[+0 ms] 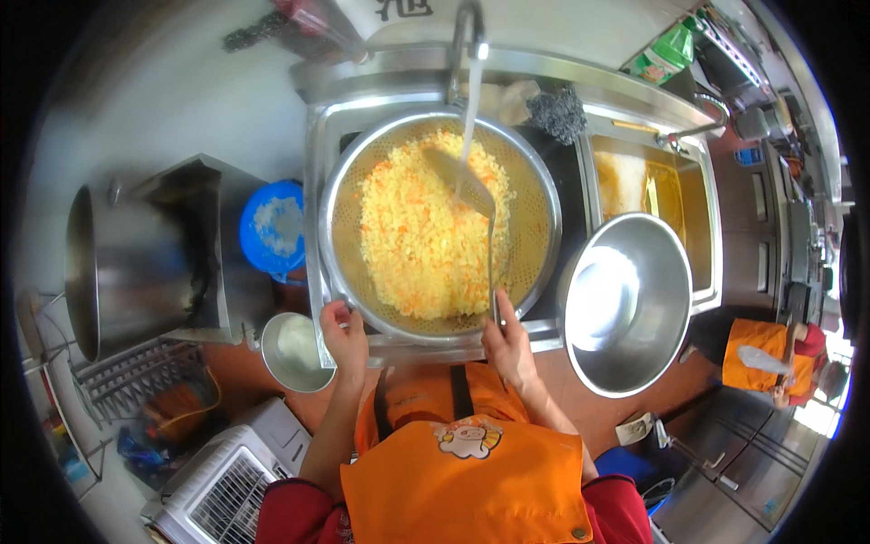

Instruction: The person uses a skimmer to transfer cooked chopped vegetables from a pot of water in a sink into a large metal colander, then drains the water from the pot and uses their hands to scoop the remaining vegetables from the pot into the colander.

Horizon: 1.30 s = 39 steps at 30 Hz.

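A large perforated steel colander (544, 268) rests over the sink before me, holding a mound of diced yellow and orange food (414, 238). My left hand (345, 338) is at its near left rim, fingers curled on the edge. In my right hand (508, 343) is the long handle of a slotted metal turner (469, 187). Its perforated blade lies tilted on the food, towards the far side. From the faucet (469, 30) a stream of water (470, 102) falls onto the blade and the food.
A steel bowl (629, 306) leans at the right, beside a second sink (710, 238) of yellowish liquid. Steel scouring wool (557, 114) lies behind the colander. At left stand a blue tub (255, 241) and a metal pot (275, 364). A co-worker (761, 353) stands far right.
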### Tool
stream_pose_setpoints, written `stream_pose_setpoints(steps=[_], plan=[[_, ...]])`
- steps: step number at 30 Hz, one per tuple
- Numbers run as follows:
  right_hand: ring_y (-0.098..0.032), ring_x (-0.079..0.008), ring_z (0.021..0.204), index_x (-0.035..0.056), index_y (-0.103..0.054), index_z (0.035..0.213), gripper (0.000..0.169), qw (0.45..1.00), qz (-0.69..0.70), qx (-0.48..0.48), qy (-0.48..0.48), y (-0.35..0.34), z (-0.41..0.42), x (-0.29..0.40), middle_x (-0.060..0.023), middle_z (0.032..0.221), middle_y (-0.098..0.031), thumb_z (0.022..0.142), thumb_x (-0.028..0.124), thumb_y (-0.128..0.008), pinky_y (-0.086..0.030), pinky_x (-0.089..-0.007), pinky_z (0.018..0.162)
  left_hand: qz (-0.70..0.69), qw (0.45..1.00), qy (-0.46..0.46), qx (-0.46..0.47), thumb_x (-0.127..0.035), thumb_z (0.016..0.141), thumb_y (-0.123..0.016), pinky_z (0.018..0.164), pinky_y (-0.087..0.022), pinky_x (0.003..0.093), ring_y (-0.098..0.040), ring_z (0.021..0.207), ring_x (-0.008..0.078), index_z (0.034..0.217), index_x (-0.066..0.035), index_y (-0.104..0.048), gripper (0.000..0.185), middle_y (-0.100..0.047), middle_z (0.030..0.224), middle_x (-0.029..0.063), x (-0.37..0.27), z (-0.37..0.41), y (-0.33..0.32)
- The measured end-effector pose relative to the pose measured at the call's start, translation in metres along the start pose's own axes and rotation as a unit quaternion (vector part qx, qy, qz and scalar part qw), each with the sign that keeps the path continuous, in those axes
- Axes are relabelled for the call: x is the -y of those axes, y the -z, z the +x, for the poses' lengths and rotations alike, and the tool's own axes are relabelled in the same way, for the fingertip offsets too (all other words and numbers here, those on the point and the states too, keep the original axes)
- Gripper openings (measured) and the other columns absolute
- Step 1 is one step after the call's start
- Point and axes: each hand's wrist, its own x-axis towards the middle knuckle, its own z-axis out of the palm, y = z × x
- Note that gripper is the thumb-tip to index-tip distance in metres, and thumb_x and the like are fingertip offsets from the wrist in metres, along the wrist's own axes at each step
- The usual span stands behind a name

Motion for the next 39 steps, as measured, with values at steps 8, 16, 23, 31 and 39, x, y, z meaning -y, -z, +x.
stream_pose_setpoints(steps=[8, 16, 23, 31, 39], plan=[[-0.066, -0.0315, 0.065, 0.0187, -0.042, 0.142, 0.056, 0.958, -0.277, -0.032, 0.065, 0.000, 0.020, -0.013, -0.0216, 0.073, -0.064, 0.089, 0.008, -0.058, -0.050, -0.0396, 0.060, -0.175, 0.972, 0.022, 0.155, 0.002, 0.087, -0.059, 0.078, -0.048, 0.0251, -0.058, 0.087, 0.0129, 0.106, -0.005, -0.059, 0.021, -0.062, 0.098, 0.0044, -0.025, 0.010, -0.032], [-0.060, -0.0196, 0.068, 0.0137, -0.042, 0.142, 0.061, 0.958, -0.230, -0.063, 0.159, 0.010, 0.034, -0.021, -0.0162, 0.088, -0.066, 0.087, 0.001, -0.062, -0.049, -0.0311, 0.067, -0.164, 0.950, 0.063, 0.257, -0.006, 0.089, -0.062, 0.080, -0.049, 0.0265, -0.063, 0.093, 0.0153, 0.107, -0.005, -0.061, 0.018, -0.065, 0.101, 0.0051, -0.031, 0.012, -0.066], [-0.056, -0.0128, 0.058, 0.0143, -0.033, 0.147, 0.063, 0.996, 0.062, 0.056, -0.023, 0.014, 0.008, 0.039, -0.0070, 0.082, -0.061, 0.090, 0.005, -0.058, -0.045, -0.0247, 0.052, -0.164, 0.955, 0.039, 0.246, -0.003, 0.093, -0.057, 0.081, -0.052, 0.0265, -0.062, 0.097, 0.0145, 0.116, -0.002, -0.057, 0.023, -0.064, 0.106, 0.0080, -0.088, 0.045, -0.085], [-0.026, -0.0016, 0.046, 0.0310, -0.030, 0.148, 0.057, 0.792, 0.555, 0.196, -0.163, 0.037, -0.005, 0.012, 0.0050, 0.067, -0.035, 0.097, 0.022, -0.054, -0.022, -0.0149, 0.037, -0.222, 0.959, -0.051, 0.169, 0.002, 0.092, -0.053, 0.088, -0.051, 0.0284, -0.060, 0.107, 0.0176, 0.118, -0.001, -0.057, 0.027, -0.062, 0.113, 0.0110, -0.134, 0.074, -0.135], [-0.029, -0.0029, 0.046, 0.0256, -0.025, 0.150, 0.066, 0.901, 0.401, 0.091, -0.135, 0.023, -0.024, 0.030, 0.0050, 0.065, -0.037, 0.094, 0.020, -0.059, -0.023, -0.0155, 0.038, -0.593, 0.684, 0.335, 0.262, -0.011, 0.095, -0.055, 0.075, -0.057, 0.0294, -0.066, 0.084, 0.0211, 0.100, 0.003, -0.057, 0.015, -0.066, 0.092, 0.0159, -0.209, 0.137, -0.212]])
